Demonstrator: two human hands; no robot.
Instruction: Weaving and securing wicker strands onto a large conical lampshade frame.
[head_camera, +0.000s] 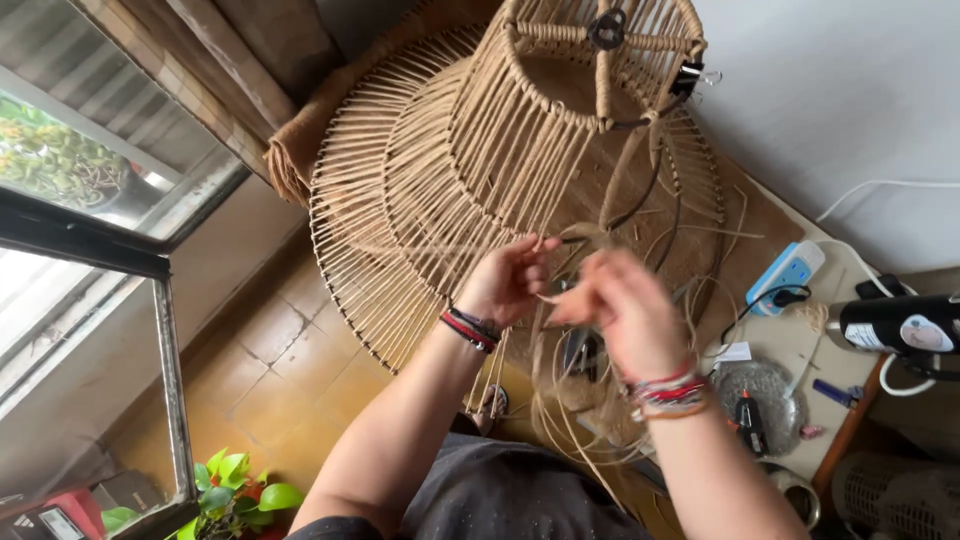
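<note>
Left hand (510, 280), right hand (620, 310): both grips pinching one rattan strand (548, 297) at frame centre, below the woven lampshade frame (480, 150); blurred right hand suggests hard tugging; strand may snap or slip.

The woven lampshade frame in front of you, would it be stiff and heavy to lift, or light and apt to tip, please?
The lampshade frame is probably light for its size: it is mostly open cord over thin ribs. It likely holds its shape, since the ribs stay evenly spaced. The loose strands hanging below the left hand and right hand look floppy and could snag.
</note>
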